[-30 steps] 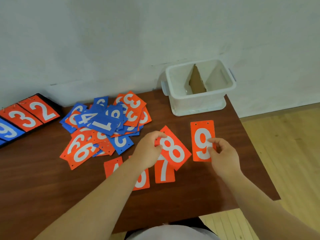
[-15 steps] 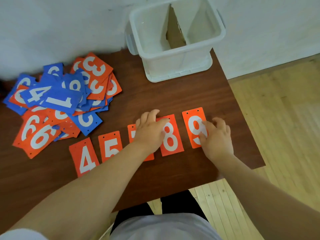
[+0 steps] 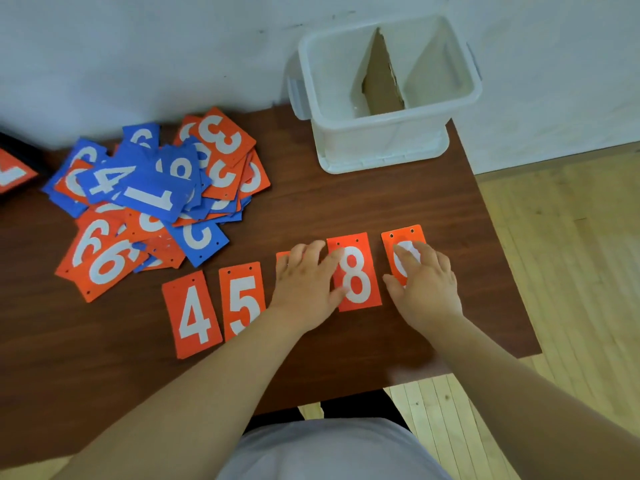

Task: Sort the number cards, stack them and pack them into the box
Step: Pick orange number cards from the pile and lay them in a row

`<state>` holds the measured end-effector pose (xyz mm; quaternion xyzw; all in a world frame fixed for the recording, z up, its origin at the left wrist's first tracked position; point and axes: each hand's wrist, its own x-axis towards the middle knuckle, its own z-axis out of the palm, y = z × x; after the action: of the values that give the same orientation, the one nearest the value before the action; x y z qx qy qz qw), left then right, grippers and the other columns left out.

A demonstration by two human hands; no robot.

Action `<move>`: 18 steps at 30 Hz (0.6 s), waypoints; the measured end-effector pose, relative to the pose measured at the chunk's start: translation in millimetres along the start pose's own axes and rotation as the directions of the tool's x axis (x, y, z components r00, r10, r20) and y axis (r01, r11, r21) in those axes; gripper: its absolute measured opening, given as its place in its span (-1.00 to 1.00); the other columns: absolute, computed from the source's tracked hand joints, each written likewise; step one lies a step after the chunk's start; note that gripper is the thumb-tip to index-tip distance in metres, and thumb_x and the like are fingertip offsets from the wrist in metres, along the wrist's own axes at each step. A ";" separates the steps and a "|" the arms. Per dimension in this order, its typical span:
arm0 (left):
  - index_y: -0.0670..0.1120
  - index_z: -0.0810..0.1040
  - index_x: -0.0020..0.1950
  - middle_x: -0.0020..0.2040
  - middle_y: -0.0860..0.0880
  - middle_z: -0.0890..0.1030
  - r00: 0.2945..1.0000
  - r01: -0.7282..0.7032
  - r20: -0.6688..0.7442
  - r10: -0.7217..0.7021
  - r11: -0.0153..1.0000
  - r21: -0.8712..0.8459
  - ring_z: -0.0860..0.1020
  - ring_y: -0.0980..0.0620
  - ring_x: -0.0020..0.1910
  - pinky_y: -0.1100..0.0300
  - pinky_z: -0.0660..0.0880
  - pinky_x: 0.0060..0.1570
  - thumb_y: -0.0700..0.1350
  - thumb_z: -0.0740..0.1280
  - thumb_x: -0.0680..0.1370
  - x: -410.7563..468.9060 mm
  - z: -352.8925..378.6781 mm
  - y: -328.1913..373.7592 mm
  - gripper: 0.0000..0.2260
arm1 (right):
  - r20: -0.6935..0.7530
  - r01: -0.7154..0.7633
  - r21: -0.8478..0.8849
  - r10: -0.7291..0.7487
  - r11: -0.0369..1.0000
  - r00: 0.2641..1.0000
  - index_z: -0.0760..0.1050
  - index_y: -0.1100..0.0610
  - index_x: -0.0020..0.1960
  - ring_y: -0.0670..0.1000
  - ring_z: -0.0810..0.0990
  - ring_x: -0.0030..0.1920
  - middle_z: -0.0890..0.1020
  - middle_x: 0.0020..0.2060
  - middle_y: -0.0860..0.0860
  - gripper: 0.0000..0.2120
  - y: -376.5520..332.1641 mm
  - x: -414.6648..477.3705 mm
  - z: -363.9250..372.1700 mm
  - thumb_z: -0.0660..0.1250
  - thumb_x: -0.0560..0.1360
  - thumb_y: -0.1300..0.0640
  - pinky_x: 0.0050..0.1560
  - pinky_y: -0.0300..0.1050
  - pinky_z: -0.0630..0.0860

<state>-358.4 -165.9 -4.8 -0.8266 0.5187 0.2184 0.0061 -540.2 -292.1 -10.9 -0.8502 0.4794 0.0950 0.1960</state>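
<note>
A row of orange number cards lies on the brown table (image 3: pixel 346 202): a 4 card (image 3: pixel 192 313), a 5 card (image 3: pixel 242 299), one mostly hidden card (image 3: pixel 282 259), an 8 card (image 3: pixel 355 273) and a 9 card (image 3: pixel 403 237). My left hand (image 3: pixel 308 282) lies flat over the hidden card, its fingers touching the 8. My right hand (image 3: pixel 424 282) presses flat on the 9 card. A mixed pile of blue and orange cards (image 3: pixel 152 199) sits at the back left. The white plastic box (image 3: pixel 381 140) with a cardboard divider (image 3: pixel 381 77) stands at the back right.
The table's right edge and front edge are close to the card row, with wooden floor (image 3: pixel 571 271) beyond. A black board with orange cards (image 3: pixel 14 171) pokes in at the far left. A white wall runs behind the table.
The 8 card went from tilted over the 7 to lying straight in the row. Both hands now press flat on the cards, and my view has tipped downward.
</note>
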 end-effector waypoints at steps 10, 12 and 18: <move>0.16 0.18 0.59 0.54 -0.06 0.25 0.815 0.568 -0.079 -0.574 0.819 -0.085 0.21 -0.14 0.53 -0.14 0.26 0.44 0.30 0.23 0.59 -128.3 -34.4 -187.6 -0.39 | 0.102 0.262 0.030 -0.264 0.965 0.959 0.19 -0.16 0.58 0.14 0.15 0.57 0.16 0.59 0.01 -0.35 -168.2 6.8 4.7 0.32 0.56 -0.20 0.49 0.16 0.29; 0.15 0.22 0.59 0.52 -0.07 0.29 0.769 0.624 -0.080 -0.635 0.772 -0.122 0.25 -0.14 0.49 -0.13 0.31 0.42 0.31 0.24 0.58 -151.2 -34.1 -224.5 -0.38 | 0.119 0.290 0.022 -0.291 0.957 0.949 0.19 -0.16 0.58 0.14 0.16 0.56 0.15 0.59 0.00 -0.36 -206.3 7.3 10.9 0.31 0.56 -0.21 0.47 0.16 0.31; 0.12 0.23 0.58 0.51 -0.09 0.28 0.730 0.657 -0.078 -0.679 0.729 -0.193 0.27 -0.15 0.49 -0.13 0.33 0.41 0.32 0.23 0.58 -181.4 -41.4 -314.1 -0.37 | 0.098 0.354 0.025 -0.355 0.935 0.930 0.29 -0.07 0.54 0.15 0.26 0.49 0.25 0.53 0.02 -0.38 -308.5 5.3 36.6 0.33 0.54 -0.19 0.39 0.14 0.39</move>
<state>-140.0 124.5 31.3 -0.9692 0.1667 0.1806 -0.0161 -273.6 -137.7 28.8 -0.9161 0.3080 0.0993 0.2369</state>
